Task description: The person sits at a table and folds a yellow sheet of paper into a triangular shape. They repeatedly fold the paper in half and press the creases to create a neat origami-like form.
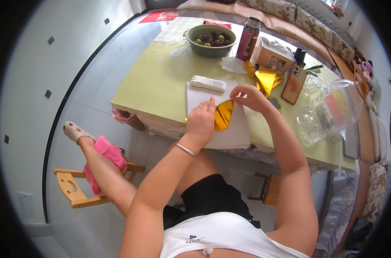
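A piece of shiny gold foil paper (223,117) with slanted, folded-looking edges lies on white sheets (232,138) at the table's near edge. My left hand (202,121) rests along its left side, fingers stretched out and close together, the thumb hidden. At the upper right corner of the foil, my right hand (252,98) pinches the edge between thumb and fingertips. Just beyond both hands, a white oblong object (208,84) lies on the sheets. More gold foil (267,81), loosely crumpled, sits past my right hand, near a small grey, cloud-shaped piece (274,103).
Toward the back stand a colander of grapes (210,50), a dark red thermos (248,39) and a tissue box (274,55). On the right are a phone (294,84) and a large clear plastic container (331,112). A wooden chair (77,187) stands left of me.
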`<act>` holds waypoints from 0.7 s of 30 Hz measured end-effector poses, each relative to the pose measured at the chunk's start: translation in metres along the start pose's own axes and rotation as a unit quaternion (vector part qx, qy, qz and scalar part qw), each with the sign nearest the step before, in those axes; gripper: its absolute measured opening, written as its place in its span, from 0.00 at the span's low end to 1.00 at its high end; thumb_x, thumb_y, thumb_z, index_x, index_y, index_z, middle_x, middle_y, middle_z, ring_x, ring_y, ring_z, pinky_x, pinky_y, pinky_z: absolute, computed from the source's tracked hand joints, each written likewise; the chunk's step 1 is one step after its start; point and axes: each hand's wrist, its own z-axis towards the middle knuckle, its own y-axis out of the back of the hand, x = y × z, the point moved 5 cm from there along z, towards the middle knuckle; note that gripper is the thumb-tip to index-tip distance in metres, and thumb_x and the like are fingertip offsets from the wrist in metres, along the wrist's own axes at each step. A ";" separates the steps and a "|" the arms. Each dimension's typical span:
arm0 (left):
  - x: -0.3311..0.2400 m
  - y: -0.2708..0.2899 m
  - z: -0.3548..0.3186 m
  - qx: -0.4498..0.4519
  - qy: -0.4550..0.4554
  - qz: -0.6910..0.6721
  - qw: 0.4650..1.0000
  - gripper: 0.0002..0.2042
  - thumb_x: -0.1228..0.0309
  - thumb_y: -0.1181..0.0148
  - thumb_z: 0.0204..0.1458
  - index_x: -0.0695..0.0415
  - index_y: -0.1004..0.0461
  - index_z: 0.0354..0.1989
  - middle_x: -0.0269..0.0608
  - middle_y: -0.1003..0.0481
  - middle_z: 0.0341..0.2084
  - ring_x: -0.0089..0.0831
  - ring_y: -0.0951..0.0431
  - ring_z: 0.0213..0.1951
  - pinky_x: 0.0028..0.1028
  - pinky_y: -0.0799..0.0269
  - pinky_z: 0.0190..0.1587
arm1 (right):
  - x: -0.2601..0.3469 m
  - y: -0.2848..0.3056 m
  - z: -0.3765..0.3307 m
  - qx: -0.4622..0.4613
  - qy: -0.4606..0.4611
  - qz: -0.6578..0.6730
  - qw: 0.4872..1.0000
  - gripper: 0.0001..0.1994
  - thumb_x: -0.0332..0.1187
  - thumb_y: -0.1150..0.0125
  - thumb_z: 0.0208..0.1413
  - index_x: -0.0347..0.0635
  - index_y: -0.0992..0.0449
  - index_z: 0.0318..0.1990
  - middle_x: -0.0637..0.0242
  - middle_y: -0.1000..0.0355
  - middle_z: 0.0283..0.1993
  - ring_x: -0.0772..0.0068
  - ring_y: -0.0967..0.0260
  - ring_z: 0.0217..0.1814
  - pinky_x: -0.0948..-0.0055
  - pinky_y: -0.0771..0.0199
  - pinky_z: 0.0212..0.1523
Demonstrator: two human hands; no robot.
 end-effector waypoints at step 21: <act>0.001 0.010 0.002 -0.033 -0.003 -0.019 0.999 0.36 0.80 0.44 0.46 0.68 0.41 0.69 0.53 0.23 0.44 0.49 0.23 0.47 0.42 0.27 0.50 | -0.034 -0.009 0.003 0.070 -0.152 0.207 0.964 0.11 0.35 0.29 0.56 0.39 0.21 0.41 0.76 0.26 0.32 0.87 0.33 0.31 0.82 0.34 0.31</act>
